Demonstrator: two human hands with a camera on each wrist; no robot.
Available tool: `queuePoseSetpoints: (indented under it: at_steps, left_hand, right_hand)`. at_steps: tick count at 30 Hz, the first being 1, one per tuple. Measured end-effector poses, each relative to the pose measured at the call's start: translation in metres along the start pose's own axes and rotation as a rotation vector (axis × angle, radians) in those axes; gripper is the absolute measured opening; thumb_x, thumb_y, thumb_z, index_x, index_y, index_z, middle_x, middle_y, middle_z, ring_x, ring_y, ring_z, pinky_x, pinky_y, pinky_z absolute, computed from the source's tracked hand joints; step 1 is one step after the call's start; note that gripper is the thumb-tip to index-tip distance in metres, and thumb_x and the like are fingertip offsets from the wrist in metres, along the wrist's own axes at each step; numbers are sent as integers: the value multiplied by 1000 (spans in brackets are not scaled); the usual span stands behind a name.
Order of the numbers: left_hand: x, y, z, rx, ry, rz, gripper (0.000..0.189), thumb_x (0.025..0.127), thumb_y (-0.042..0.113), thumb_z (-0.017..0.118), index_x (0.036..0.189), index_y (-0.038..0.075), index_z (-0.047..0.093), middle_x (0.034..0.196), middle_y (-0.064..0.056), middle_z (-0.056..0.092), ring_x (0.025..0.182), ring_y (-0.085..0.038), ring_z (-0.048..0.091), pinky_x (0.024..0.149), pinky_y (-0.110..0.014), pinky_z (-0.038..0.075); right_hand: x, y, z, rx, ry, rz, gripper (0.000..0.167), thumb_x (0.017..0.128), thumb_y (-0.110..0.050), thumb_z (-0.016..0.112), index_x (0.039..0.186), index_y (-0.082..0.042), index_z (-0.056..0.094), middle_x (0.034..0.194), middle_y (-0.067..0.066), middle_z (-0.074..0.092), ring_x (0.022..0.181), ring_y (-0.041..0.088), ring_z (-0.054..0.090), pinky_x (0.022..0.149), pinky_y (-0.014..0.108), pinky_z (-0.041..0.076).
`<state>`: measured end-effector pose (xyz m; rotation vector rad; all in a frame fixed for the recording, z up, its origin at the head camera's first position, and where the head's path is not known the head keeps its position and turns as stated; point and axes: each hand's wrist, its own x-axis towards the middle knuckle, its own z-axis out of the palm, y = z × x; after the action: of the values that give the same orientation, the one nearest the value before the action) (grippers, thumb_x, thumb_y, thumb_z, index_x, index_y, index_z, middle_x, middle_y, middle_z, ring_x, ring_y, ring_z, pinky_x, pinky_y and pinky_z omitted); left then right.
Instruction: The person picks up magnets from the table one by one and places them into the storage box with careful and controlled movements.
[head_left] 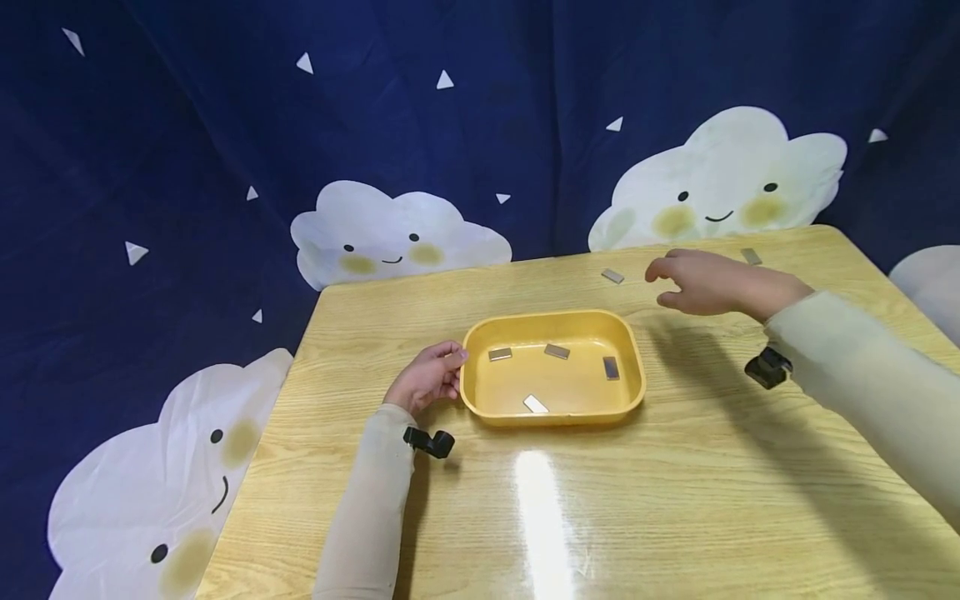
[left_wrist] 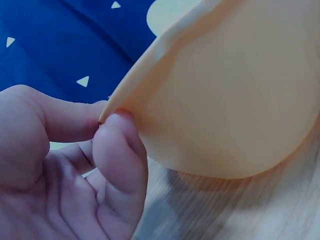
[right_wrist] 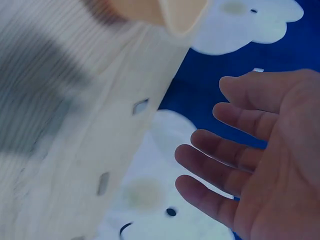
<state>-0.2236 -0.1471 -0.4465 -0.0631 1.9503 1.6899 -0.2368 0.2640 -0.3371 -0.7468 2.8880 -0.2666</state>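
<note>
A shallow yellow plastic tray point(head_left: 555, 418) sits on the table with several small flat rectangular pieces, shiny and grey-silver, spread over its floor; one of them point(head_left: 611, 367) lies near the right wall. At the tray's left end, my left hand point(head_left: 429, 377) pinches the rim between thumb and finger, as the left wrist view shows up close. My right hand point(head_left: 701, 282) hovers over the far right of the table, fingers apart and holding nothing. Beside its fingertips in the head view is a loose flat piece point(head_left: 612, 275), and another piece point(head_left: 752, 256) lies beyond the hand.
The wooden table point(head_left: 360, 508) ends at the back against a dark blue curtain point(head_left: 420, 142) printed with clouds and triangles. In the right wrist view, loose pieces point(right_wrist: 103, 184) lie near the table's edge. Each wrist carries a small black camera mount point(head_left: 768, 367).
</note>
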Motion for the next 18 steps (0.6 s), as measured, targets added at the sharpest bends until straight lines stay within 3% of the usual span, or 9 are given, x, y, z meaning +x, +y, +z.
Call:
queuePoseSetpoints:
  at_steps: [8, 18]
  left_hand:
    - [0, -1, 0, -14, -6, -11, 15, 104, 18, 49, 101, 4, 50, 63, 2, 52, 51, -9, 50, 47, -19, 46]
    - [-3, -5, -2, -30, -11, -6, 16, 104, 18, 48, 104, 3, 50, 62, 3, 53, 50, -8, 50, 47, -19, 46]
  right_hand:
    - [-23, 41, 11, -20, -41, 90, 37, 93, -11, 63, 125, 8, 58, 123, 29, 61, 108, 44, 60, 87, 57, 51]
    - [-45, 78, 4, -31, -40, 141, 38, 93, -9, 62, 123, 13, 57, 121, 34, 61, 112, 53, 57, 90, 60, 49]
